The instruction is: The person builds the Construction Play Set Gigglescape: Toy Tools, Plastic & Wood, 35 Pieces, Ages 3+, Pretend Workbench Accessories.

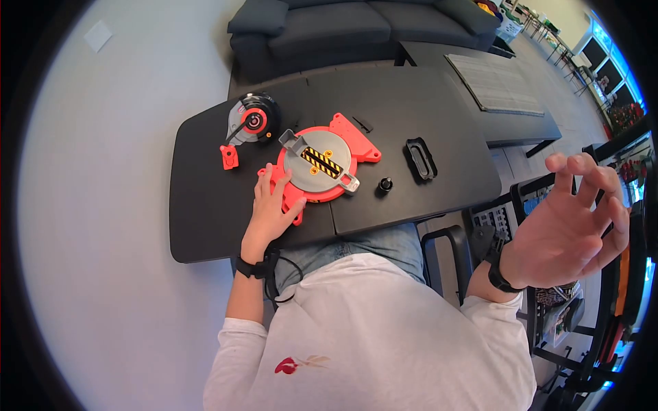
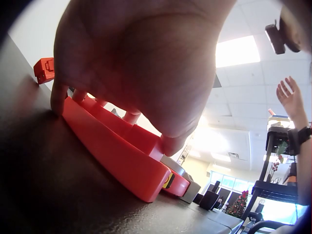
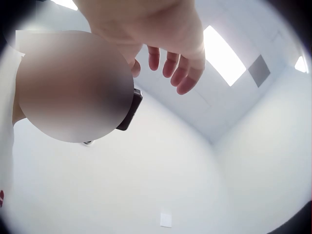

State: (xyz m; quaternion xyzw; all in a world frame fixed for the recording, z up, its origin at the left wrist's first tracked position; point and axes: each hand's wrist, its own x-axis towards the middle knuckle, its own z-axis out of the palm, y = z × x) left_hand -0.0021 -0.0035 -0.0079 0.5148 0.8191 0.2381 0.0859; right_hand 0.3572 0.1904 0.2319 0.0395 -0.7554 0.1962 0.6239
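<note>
Left hand lay over the near-left part of the round red-and-grey plastic base, midway along the smooth black counter; grip spread. Right hand was raised right of the counter, grip loosely bent, empty. Steadying seemed best done with even pressure, clear of the grey plastic tabs.

This looks like a lounge or shared room, its panelled ceiling and set-in lights suggesting an office building more than a home. A grey sofa stands beyond the tabletop, a second table beside the tabletop's right end, and large windows and a Christmas tree well off past that end.
</note>
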